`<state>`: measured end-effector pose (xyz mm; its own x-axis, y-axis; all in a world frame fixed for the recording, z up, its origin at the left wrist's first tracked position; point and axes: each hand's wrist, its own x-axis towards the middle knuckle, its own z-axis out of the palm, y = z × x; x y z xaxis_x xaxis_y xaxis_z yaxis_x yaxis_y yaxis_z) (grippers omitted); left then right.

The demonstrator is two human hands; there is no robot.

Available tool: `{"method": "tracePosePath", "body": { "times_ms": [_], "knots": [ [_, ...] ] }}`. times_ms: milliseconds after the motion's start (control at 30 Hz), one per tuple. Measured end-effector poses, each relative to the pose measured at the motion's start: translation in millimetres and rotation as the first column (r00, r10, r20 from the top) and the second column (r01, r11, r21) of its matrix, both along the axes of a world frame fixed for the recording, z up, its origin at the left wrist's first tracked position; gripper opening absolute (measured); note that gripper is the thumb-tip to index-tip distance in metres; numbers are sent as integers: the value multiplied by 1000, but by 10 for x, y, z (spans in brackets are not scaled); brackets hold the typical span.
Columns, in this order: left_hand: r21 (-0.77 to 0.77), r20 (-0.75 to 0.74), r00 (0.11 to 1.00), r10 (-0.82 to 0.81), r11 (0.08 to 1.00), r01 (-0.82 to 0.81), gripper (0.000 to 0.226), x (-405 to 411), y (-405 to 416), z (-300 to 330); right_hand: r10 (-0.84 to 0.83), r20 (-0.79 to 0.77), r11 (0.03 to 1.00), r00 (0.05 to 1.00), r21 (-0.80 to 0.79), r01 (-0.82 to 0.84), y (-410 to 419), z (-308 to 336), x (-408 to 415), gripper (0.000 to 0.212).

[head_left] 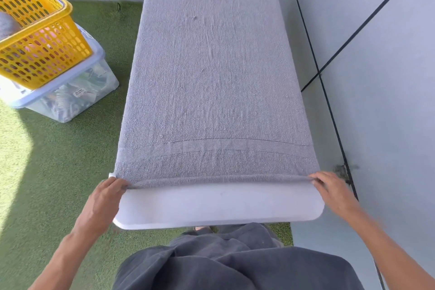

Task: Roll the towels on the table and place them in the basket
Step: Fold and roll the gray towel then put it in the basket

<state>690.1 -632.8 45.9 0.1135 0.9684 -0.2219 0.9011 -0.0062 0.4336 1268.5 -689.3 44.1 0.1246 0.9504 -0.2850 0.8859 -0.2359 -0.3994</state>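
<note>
Towel point(211, 73) lies flat along the table point(221, 207), covering nearly all of it. My left hand point(110, 192) and right hand point(329, 187) each pinch a near corner, starting the roll. I should keep both ends level and tight. Ahead is open towel; basket point(35, 30) sits far left.

The towel point(211, 73) lies flat along the bench point(221, 205), with nothing standing on it. Left, open grass point(77, 167) leads to the yellow basket point(40, 37) atop a clear bin point(70, 94); right, a wall point(388, 77) stands close beside the bench.
</note>
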Motion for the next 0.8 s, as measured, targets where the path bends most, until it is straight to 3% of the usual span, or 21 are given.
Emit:
{"method": "tracePosePath", "body": {
  "times_ms": [100,233,300,367,467,567,667,800],
  "knots": [
    [-208,87,995,53,978,-34,19,-68,245,136,-141,-170,968,975,-232,99,205,204,61,11],
    [-312,81,988,131,945,-100,15,-72,522,173,-297,-234,945,926,-210,250,367,207,-45,13],
    [-217,44,994,103,972,-91,14,-75,522,150,-269,-116,963,956,-57,264,312,107,-80,12],
    [-8,-3,1000,27,1000,-27,11,-45,396,103,-201,129,976,971,106,188,183,20,-147,6],
    [208,-91,995,-34,977,52,15,110,15,-1,-94,230,978,969,202,47,-57,-81,-313,25],
    [251,-153,988,-22,966,60,35,225,-255,-114,-67,267,975,962,220,7,-193,-166,-384,42],
    [232,-157,987,-24,971,61,43,221,-231,-168,-89,235,969,968,246,30,-120,-201,-371,34],
    [234,-179,984,-23,970,65,36,196,-18,-151,-85,212,960,974,280,23,35,-191,-327,23]
  ]
}}
